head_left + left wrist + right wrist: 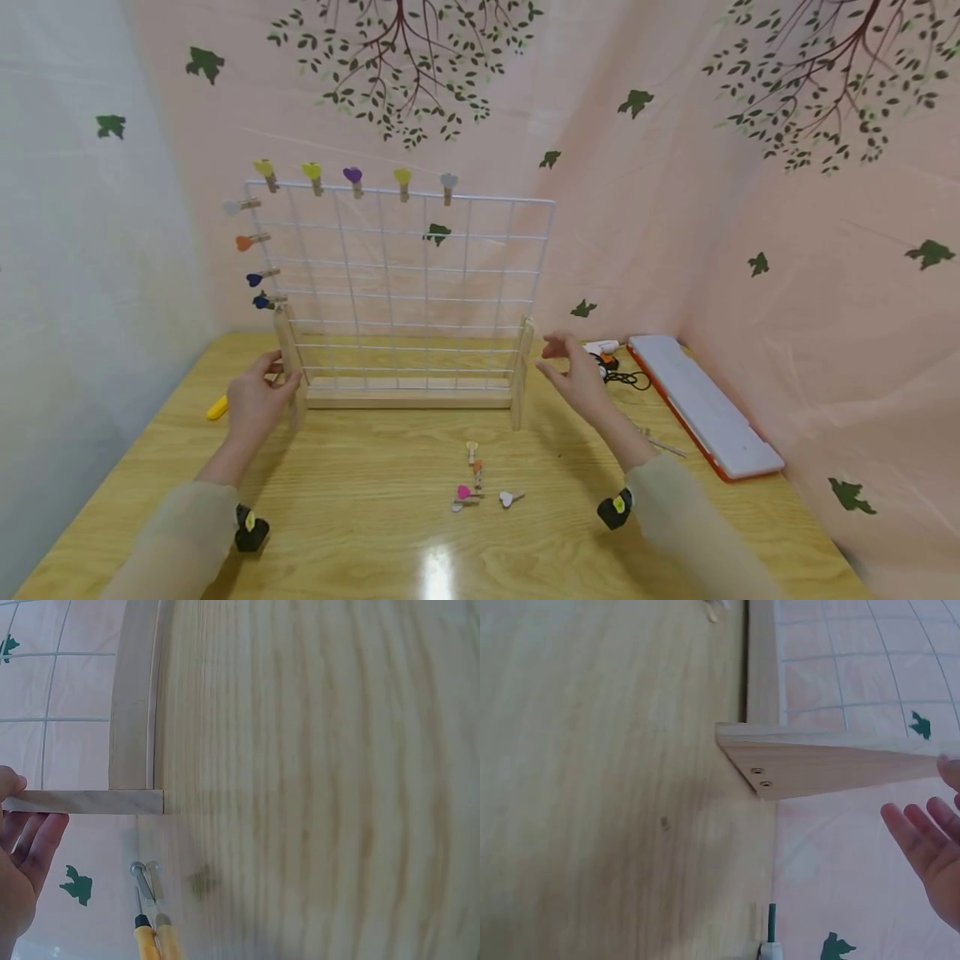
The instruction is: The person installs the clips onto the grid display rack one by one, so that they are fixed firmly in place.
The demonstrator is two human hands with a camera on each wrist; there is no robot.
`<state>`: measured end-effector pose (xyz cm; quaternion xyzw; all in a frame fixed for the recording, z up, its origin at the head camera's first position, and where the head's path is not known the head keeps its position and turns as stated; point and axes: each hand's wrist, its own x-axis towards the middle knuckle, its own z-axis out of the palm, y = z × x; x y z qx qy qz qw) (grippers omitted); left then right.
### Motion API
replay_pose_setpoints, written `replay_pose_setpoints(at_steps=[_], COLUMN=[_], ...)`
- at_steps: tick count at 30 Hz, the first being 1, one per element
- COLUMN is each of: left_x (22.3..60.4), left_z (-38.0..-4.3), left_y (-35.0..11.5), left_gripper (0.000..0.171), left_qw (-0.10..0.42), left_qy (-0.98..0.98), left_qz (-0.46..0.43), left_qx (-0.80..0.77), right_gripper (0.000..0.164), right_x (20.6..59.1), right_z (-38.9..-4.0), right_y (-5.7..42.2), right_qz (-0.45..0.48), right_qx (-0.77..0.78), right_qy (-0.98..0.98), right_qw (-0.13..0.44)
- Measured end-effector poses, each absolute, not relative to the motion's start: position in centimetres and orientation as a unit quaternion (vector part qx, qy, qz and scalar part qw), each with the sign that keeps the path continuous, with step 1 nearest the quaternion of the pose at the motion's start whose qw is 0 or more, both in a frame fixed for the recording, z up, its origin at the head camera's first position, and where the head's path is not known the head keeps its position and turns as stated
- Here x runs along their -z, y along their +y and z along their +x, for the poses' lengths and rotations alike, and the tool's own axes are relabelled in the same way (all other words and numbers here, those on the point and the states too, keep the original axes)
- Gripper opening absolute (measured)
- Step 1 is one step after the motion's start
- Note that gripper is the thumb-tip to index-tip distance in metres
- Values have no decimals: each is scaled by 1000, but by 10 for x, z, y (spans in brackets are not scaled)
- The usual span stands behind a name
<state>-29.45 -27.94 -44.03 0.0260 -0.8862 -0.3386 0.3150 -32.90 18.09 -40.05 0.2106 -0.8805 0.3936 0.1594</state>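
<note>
A white wire grid (498,199) stands upright in a wooden stand with a bottom bar (408,402). My left hand (255,396) grips the stand's left post (90,801), thumb on one face and fingers on the other. Beside the right post (817,769), which shows two screw heads, my right hand (573,375) is held with fingers spread; its thumb tip overlaps the post's edge in the right wrist view. Heart clothespins, including a purple one (352,176) and an orange one (244,242), line the grid's top and left edges. Several loose clothespins, one with a pink heart (463,492), lie in front.
A yellow-handled screwdriver (146,941) lies behind the left post. To the right are a black cable (630,380), a thin metal rod (666,445) and a long white case (705,408) with a red edge. Patterned cloth (637,233) hangs close behind the table.
</note>
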Motion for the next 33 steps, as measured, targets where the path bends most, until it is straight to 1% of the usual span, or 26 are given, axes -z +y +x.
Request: replay_pose_setpoints(at_steps=[2,4,10,13,17,22,25,30,33], left_x=[440,440,440,441,440,439,441,441,440], left_z=[-295,-295,-296,-296,-295,-294,-294,-294,-294], left_y=[-279,-278,-278,-278,-277,-275,-275,-276,-276], left_gripper=[37,37,36,36,35,35,36,35,35], left_qw=[318,321,324,328,332,327,326,331,330], left_qy=[-887,-887,-886,-884,-881,-881,-881,-879,-880], left_qz=[28,30,38,37,32,35,36,35,35], left_qx=[334,331,329,330,337,340,340,340,340], right_gripper=[42,40,38,35,31,25,20,9,5], right_x=[403,405,419,427,436,445,450,455,456], right_z=[-319,-307,-270,-259,-250,-250,-251,-254,-254], right_y=[183,182,175,171,166,160,157,154,152], right_qz=[219,238,341,384,417,458,478,481,472], right_qx=[-371,-351,-307,-297,-270,-250,-240,-233,-236], right_qy=[-890,-898,-888,-874,-865,-847,-838,-836,-838], right_qw=[149,118,20,-28,-75,-102,-106,-124,-138])
